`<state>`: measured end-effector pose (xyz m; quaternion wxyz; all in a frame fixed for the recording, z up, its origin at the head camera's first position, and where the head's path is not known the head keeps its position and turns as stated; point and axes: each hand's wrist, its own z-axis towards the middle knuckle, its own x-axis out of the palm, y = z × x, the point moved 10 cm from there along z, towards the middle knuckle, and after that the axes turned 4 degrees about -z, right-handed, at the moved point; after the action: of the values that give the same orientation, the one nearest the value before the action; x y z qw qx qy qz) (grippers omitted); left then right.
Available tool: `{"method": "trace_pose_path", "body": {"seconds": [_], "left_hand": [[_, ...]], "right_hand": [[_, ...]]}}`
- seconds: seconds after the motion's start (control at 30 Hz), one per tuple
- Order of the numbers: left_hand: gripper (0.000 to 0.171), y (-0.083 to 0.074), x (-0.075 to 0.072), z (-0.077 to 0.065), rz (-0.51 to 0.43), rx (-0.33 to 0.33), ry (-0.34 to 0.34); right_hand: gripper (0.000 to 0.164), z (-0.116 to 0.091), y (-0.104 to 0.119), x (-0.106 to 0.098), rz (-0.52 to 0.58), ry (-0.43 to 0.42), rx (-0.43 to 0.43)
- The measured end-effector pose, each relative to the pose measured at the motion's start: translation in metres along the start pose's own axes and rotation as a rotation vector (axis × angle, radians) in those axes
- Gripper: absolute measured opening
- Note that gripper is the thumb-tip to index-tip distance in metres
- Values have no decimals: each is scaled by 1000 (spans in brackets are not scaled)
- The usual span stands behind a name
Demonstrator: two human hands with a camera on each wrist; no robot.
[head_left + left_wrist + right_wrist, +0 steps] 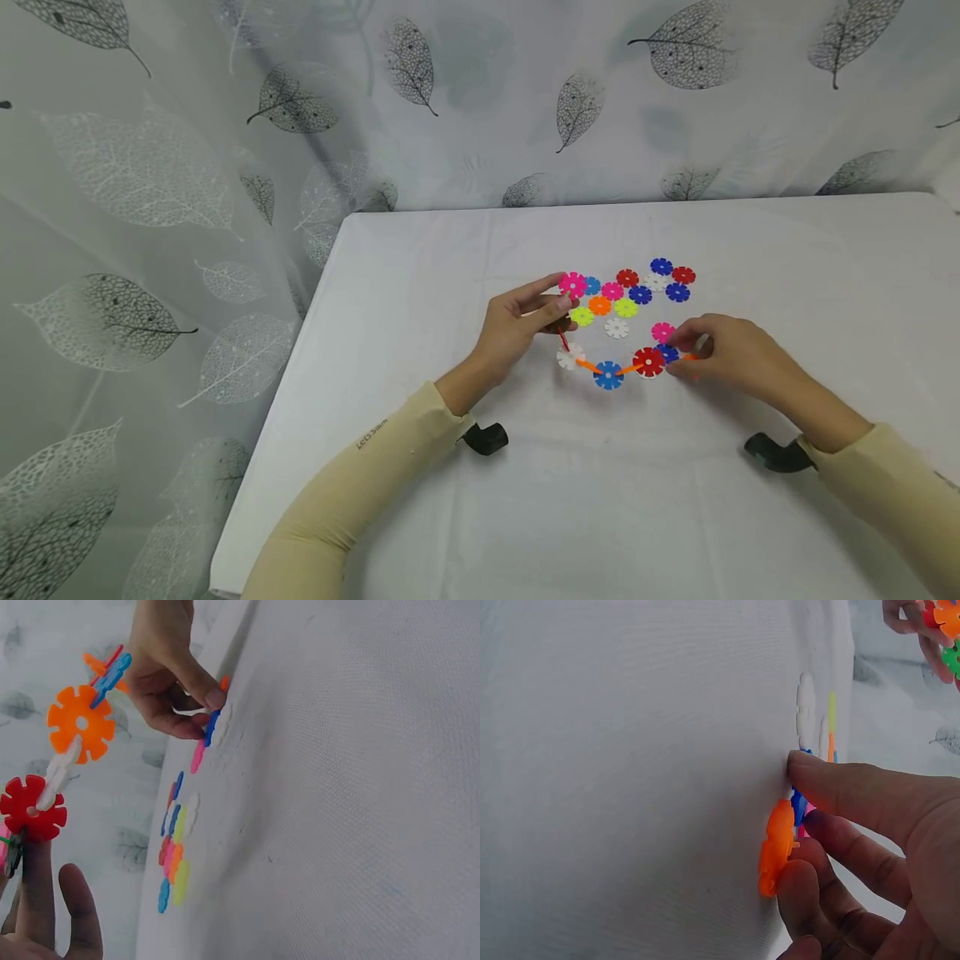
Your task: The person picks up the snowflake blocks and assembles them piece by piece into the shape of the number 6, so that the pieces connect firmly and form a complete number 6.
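My left hand [517,321] holds up one end of a chain of notched plastic discs, slotted edge to edge. Below the fingers the chain sags rightward through a white disc, an orange one, a blue disc [608,375], another orange and a red disc [648,362] at its free end. In the left wrist view another red disc [34,810] sits right at my left fingertips. My right hand [738,354] is low at the table, thumb and forefinger pinching a dark blue disc [798,806]. An orange disc [778,847] lies beside those fingers, and a pink disc [663,332] just beyond.
Loose discs in several colours lie behind the chain, among them an orange disc [599,306] and a white disc [617,328]. A white cloth covers the table [570,508]. A leaf-patterned curtain [480,100] hangs along the back and left. Black wrist mounts [486,439] stick out below both sleeves.
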<state>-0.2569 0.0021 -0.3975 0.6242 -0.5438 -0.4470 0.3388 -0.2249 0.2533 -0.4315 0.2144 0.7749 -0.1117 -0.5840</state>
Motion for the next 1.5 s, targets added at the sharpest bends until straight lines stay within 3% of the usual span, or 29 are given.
{"method": "trace_pose_path", "body": {"seconds": [0.57,0.87,1.07,1.23,1.5], "left_hand": [[42,2,10,-2,-12,-10,59],[38,2,14,-4,-12,-12,68],[38,7,19,-4,-17,-50,83],[40,13,24,-5,2,-110,111],[37,14,31,-7,25,-124,137]], "right_hand": [[47,2,8,3,2,7,-10],[31,2,14,0,64,9,-47],[35,4,25,-2,99,18,-79],[29,4,42,-12,200,-47,-134],[23,-2,69,-30,366,-194,-246]]}}
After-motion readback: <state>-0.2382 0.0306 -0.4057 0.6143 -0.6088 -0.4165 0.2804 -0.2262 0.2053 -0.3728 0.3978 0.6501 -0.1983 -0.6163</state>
